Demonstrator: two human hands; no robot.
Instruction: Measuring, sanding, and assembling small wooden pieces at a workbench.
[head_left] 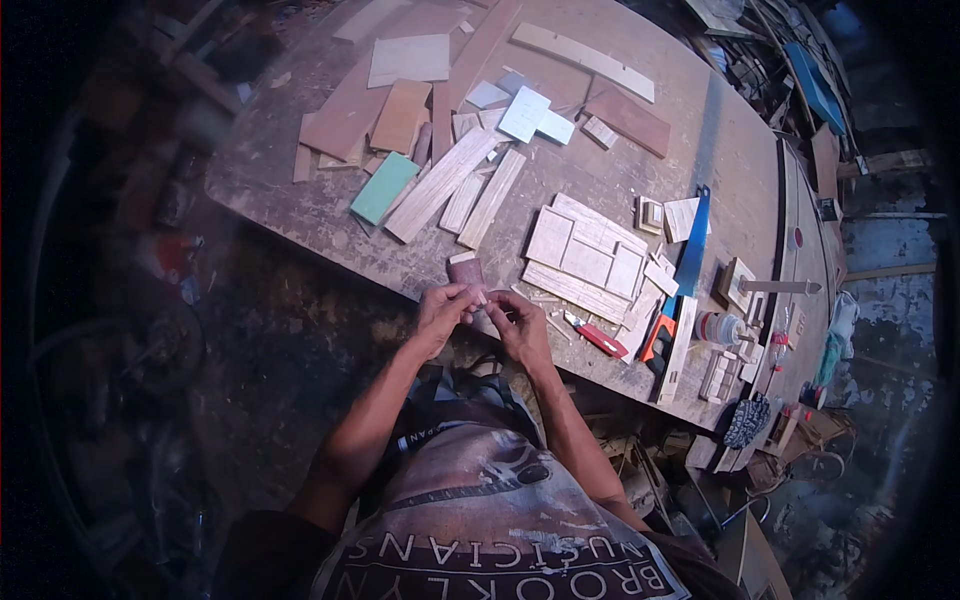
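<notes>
At the bench's near edge, my left hand and my right hand meet with curled fingers, pinching a small pale wood piece. They are against a reddish-brown, sandpaper-like sheet around a small block; exact finger contact is partly hidden. To their right lie a panel of pale wood pieces, thin wood offcuts, and a red-handled cutting tool. Beyond my hands are several loose pale wood strips and a green rectangular board.
The worn bench carries scattered boards. At its right are a blue-bladed handsaw, a clear jar, small wooden assemblies and a dark speckled cloth. Stacked scrap and clutter surround the bench.
</notes>
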